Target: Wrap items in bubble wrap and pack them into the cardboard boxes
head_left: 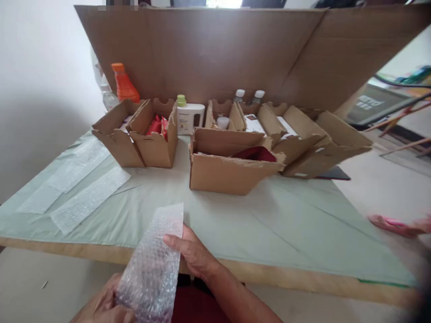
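A clear bubble wrap strip (153,255) slants over the table's front edge, held at both ends. My right hand (193,253) grips its upper right side, thumb on top and fingers behind it. At the lower end my left hand (109,303) is closed on the strip's left edge. More bubble wrap strips (89,199) lie flat on the left of the table. Straight ahead stands an open cardboard box (222,175) with a dark red item (256,154) inside.
Several open cardboard boxes (156,150) line the back of the pale green tablecloth (208,224). Behind them are an orange bottle (126,85), a white jug (189,117) and a tall cardboard panel (218,49). At the right, a person's foot in a pink sandal (392,224) shows on the floor.
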Demonstrator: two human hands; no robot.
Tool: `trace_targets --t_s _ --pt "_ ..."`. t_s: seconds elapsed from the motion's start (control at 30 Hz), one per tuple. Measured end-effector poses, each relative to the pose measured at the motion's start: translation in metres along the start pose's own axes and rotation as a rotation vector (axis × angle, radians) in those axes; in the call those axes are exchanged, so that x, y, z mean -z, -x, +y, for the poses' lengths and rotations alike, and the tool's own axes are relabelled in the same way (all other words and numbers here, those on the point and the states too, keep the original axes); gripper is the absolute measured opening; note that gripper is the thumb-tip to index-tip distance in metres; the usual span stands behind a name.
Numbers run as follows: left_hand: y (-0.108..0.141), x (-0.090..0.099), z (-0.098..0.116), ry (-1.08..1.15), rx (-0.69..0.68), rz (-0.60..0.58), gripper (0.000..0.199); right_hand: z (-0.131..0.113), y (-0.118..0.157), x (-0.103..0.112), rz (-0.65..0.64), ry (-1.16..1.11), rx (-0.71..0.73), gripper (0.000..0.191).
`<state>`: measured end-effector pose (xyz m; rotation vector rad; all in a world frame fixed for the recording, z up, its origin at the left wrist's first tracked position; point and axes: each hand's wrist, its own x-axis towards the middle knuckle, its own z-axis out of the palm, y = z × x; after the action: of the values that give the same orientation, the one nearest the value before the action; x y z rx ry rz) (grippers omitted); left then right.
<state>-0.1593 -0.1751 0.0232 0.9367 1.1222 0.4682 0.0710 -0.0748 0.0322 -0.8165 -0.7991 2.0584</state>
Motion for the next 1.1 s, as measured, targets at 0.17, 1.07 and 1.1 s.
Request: trace_targets --t_s 0.17,1.07,1.1 --pt "-0.026 -0.031 0.047 -0.049 -0.02 -0.136 0.04 -0.029 0.028 0.029 0.393 0.006 0.255 0.049" --pt "-0.068 -0.093 0.067 -0.461 -0.613 0.358 0.043 0.0 0.105 0.103 0.794 1.418 0.542 0.036" --pt "-0.071 -0.097 0.066 -0.638 -0.75 0.332 0.042 -0.001 0.102 0.104 0.8 1.465 0.525 0.038"
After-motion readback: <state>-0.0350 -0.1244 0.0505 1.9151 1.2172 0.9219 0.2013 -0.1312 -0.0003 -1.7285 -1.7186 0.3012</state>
